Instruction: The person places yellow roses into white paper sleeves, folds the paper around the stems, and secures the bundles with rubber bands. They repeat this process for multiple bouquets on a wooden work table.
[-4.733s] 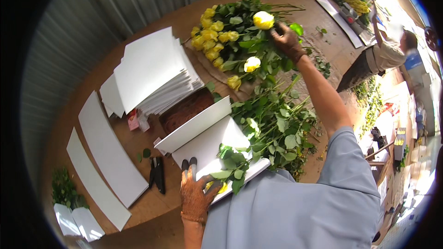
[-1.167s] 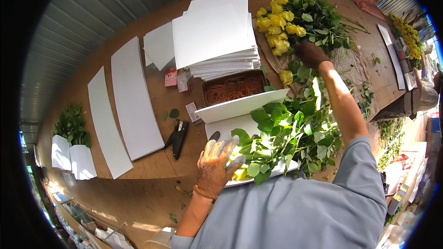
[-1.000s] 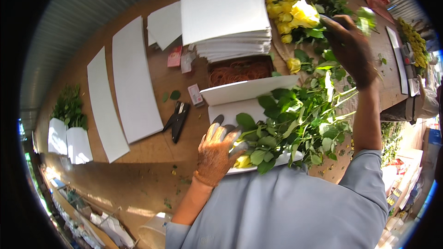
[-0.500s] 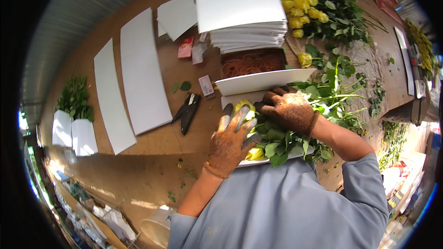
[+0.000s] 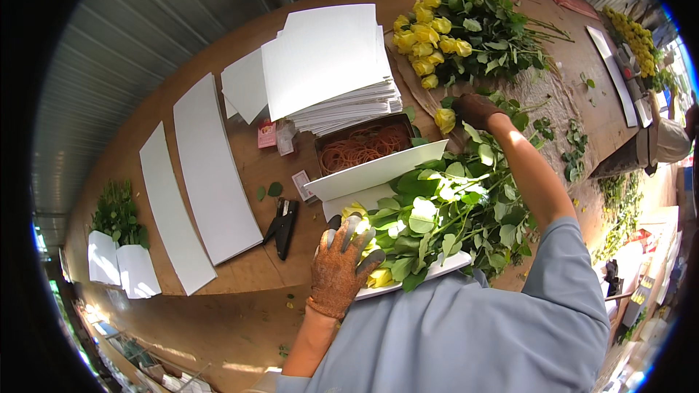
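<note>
My left hand (image 5: 338,266), in a brown glove with grey fingertips, rests with fingers spread on yellow rose heads (image 5: 379,277) at the left end of a bunch. The bunch's leafy stems (image 5: 437,211) lie to the right across a folded white sheet (image 5: 378,169), whose back flap stands up. Farther off, my right hand (image 5: 477,110), gloved alike, is closed just behind the bloom of a single yellow rose (image 5: 445,121). Its fingers are curled in shadow at the stem, partly hidden. That rose still lies on the table.
An open box of orange rubber bands (image 5: 368,147) stands behind the flap, before a stack of white sheets (image 5: 328,58). A black stapler (image 5: 282,229) lies left of my left hand. More yellow roses (image 5: 429,36) lie at the back; wrapped bunches (image 5: 124,269) sit far left.
My right hand has left the bunch and moved away to the single rose. My left hand stays on the rose heads. The view has shifted, showing more of the metal wall.
</note>
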Action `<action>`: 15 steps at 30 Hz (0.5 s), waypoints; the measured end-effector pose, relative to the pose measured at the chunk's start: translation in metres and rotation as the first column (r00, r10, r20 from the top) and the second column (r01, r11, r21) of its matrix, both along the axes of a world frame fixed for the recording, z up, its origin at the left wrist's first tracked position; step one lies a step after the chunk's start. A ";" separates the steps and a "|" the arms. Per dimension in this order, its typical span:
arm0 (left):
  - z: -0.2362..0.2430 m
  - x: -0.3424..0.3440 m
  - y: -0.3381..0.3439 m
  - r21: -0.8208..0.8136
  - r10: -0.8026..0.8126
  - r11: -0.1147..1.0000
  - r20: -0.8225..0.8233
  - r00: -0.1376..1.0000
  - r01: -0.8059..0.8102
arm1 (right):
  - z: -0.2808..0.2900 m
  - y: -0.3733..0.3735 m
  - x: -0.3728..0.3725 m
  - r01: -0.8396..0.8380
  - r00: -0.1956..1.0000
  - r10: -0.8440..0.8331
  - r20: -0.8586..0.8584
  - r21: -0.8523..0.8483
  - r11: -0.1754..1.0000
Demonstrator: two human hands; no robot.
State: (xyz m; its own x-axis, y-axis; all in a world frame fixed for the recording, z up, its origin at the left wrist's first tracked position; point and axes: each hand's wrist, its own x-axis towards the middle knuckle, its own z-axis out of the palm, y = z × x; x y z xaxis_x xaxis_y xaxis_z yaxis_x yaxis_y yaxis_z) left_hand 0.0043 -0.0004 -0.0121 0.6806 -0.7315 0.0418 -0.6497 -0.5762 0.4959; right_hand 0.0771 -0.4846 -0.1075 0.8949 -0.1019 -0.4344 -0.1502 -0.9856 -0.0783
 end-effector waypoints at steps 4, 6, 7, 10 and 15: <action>0.009 -0.002 -0.003 0.040 0.009 0.999 -0.079 0.997 -0.006 | 0.116 0.008 -0.037 -0.113 0.836 -0.153 0.527 0.438 0.892; 0.006 -0.003 -0.003 0.053 0.002 0.999 -0.042 0.999 0.000 | 0.173 0.025 -0.054 -0.266 0.755 -0.200 0.625 0.570 0.777; 0.005 -0.004 -0.002 0.057 -0.004 0.998 -0.022 1.000 0.006 | 0.198 0.035 -0.065 -0.295 0.728 -0.196 0.657 0.558 0.776; 0.006 -0.006 -0.002 0.048 0.002 0.999 -0.018 1.000 -0.001 | 0.243 0.064 -0.083 -0.418 0.605 0.035 0.796 0.280 0.864; 0.007 -0.004 -0.002 0.057 0.002 0.998 0.037 0.999 -0.004 | 0.259 0.150 -0.091 -0.481 0.666 0.141 0.733 0.276 0.832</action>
State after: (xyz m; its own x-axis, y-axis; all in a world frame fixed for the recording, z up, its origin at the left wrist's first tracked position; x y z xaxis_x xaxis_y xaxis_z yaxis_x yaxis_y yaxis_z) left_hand 0.0005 -0.0022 -0.0046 0.6814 -0.7314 0.0257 -0.6654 -0.6045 0.4380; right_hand -0.0141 -0.3345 0.1513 0.8926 0.2747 0.3575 0.4186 -0.7996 -0.4307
